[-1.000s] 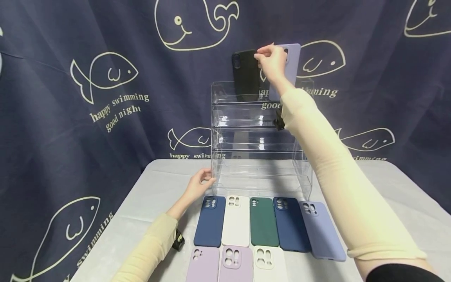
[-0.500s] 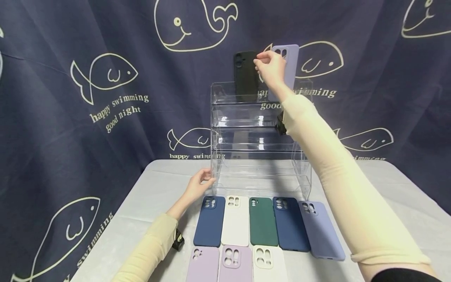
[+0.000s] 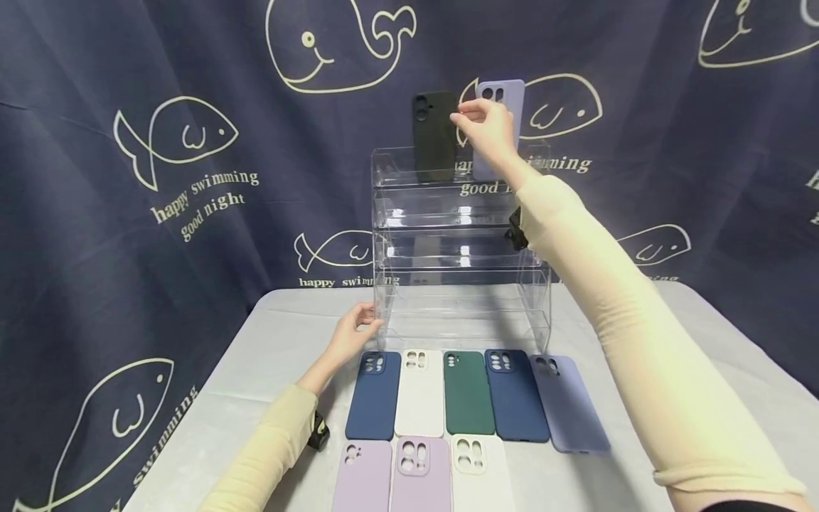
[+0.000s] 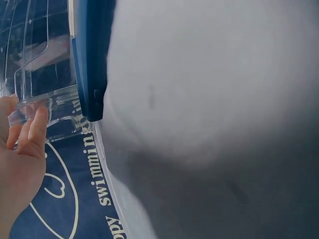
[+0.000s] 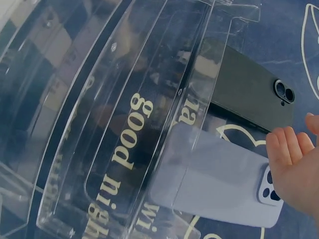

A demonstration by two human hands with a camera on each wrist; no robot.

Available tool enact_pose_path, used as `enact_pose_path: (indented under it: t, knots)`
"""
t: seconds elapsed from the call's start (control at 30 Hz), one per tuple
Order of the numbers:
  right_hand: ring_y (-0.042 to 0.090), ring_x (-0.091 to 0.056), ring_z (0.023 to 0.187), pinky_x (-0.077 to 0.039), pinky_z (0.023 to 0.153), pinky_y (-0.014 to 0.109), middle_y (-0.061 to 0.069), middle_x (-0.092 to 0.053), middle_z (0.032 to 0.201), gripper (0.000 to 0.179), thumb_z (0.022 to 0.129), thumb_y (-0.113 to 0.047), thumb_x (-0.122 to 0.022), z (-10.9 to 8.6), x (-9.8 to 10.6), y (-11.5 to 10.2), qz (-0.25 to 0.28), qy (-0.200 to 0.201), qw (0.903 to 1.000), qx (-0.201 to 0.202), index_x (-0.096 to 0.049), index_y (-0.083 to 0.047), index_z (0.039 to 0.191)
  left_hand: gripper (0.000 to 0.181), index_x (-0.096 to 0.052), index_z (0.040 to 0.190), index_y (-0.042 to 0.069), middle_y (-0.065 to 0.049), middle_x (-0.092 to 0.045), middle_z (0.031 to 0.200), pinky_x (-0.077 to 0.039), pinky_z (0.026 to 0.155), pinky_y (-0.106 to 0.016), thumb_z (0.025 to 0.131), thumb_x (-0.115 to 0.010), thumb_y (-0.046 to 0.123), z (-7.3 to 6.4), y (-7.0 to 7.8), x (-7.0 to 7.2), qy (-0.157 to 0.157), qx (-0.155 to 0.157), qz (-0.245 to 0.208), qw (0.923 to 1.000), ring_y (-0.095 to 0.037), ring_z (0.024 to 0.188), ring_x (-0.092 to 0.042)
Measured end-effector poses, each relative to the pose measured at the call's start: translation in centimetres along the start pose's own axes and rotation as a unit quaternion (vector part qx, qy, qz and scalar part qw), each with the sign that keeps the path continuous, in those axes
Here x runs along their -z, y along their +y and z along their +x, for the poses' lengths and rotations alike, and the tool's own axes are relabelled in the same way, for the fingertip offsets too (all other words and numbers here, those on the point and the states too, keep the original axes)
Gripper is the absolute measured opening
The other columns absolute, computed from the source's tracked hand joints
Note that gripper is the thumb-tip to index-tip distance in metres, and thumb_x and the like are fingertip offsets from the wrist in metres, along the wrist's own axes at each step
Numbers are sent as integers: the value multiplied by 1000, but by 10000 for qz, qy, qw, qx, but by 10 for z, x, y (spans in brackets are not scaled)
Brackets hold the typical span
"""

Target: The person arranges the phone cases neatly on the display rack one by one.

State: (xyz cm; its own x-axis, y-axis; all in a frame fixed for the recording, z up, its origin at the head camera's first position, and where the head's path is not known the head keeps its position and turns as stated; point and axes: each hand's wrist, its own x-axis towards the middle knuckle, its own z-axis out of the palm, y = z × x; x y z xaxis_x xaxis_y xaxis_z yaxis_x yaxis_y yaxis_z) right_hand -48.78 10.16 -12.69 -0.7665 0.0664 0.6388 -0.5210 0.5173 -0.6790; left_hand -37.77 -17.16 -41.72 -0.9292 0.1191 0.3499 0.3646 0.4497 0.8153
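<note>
In the head view a clear tiered rack (image 3: 416,226) stands at the back of the table. A near-black phone case (image 3: 435,135) and a lavender phone case (image 3: 509,92) stand upright in its top tier. My right hand (image 3: 491,129) is raised in front of the lavender case, covering part of it, with fingertips at the black case's right edge. The right wrist view shows these fingers (image 5: 294,144) loosely bent, beside the camera opening of the lavender case. My left hand (image 3: 348,336) grips the rack's lower left edge between thumb and fingers, also seen in the left wrist view.
In front of the rack lies a row of phone cases: blue (image 3: 373,398), white (image 3: 419,398), green (image 3: 469,395), dark blue (image 3: 520,398) and lavender (image 3: 571,409). Nearer lie two light purple cases and another white case (image 3: 480,480). A patterned curtain (image 3: 192,299) hangs behind.
My right hand has come down slightly along the black case's edge, baring more of the lavender case's camera opening. The head view has shifted a little. My left hand stays at the rack.
</note>
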Motion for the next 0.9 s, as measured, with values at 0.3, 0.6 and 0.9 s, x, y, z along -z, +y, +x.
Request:
enact_pose_path:
  t: [0.3,0.6,0.9]
  knots:
    - [12,-65,100,-50,88,18,11,-68,114,38,87,-30,-66,-13,11,-8,-5,-211,9998,-16,-65,-5,115,38,-52,119,-5,-25,-64,107,-52,91,-44,87,-66,10,1,4,8,9,-29,127,9999,-37,100,-62]
    - [15,-63,109,-47,96,20,10,-65,119,43,87,-32,-66,-33,27,-3,115,-418,9989,-150,-63,-5,120,38,-52,120,-5,-25,-64,109,-52,92,-43,87,-65,10,-3,5,2,-60,97,123,9999,-37,101,-62]
    - [15,-62,111,-47,97,22,8,-64,122,47,86,-36,-67,-52,49,5,4,-480,9987,-160,-62,-6,121,38,-50,120,-6,-27,-63,112,-51,92,-45,88,-64,9,-3,8,-1,-54,43,83,9999,-39,103,-61]
